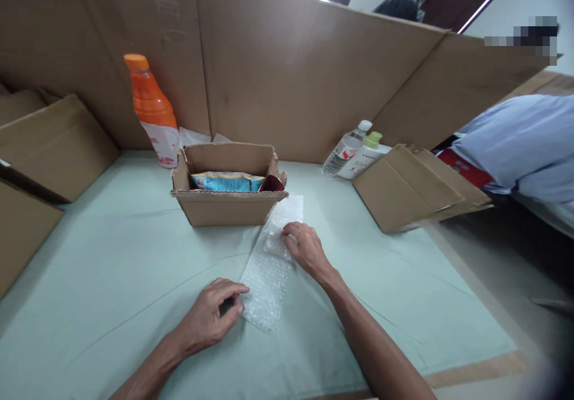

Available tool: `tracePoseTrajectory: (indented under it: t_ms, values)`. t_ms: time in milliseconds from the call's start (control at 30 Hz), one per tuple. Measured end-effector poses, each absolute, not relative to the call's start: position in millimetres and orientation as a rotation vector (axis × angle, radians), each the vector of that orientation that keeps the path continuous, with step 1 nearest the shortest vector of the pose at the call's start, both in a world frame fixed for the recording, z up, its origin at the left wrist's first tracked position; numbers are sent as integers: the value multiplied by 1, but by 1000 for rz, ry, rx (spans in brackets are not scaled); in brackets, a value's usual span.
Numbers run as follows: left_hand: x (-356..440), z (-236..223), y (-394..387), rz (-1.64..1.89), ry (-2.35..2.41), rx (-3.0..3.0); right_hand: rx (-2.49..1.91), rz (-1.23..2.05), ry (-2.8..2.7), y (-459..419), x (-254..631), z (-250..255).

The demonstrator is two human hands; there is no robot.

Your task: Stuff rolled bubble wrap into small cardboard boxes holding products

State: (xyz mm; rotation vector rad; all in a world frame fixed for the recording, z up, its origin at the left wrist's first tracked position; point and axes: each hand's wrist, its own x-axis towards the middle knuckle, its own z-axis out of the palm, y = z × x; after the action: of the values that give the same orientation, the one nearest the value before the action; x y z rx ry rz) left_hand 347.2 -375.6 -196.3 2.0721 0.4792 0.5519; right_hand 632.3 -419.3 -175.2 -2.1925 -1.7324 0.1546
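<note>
A strip of clear bubble wrap (264, 286) lies flat on the green-covered table, its far end beside the open cardboard box (226, 208). My right hand (307, 247) has curled fingers closed on a folded, thicker part of the strip near its middle. Whether anything is inside that fold cannot be made out. At the strip's near left edge is my left hand (215, 313), thumb and forefinger bent with a gap between their tips. Its forefinger touches the edge of the wrap. Inside the box stand a blue packet (228, 182) and a dark red item (272, 184).
An orange bottle (155, 110) stands behind the box. A clear water bottle (344, 152) and a white bottle with a green cap (365, 158) lean at the back right, beside a flattened carton (408, 188). Cardboard boxes (58, 143) are at left. A person's blue sleeve (524, 143) shows at right.
</note>
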Motion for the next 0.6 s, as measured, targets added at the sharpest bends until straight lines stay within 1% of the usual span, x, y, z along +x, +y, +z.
tracePoseTrajectory:
  t_ms: [367,600]
  values:
    - [347,-194,-376,525,505,2069,-2097,155,-1667,-427,620,-186]
    - [348,-192,-376,533,505,2072,-2004,154,-1858,-435,601,-185]
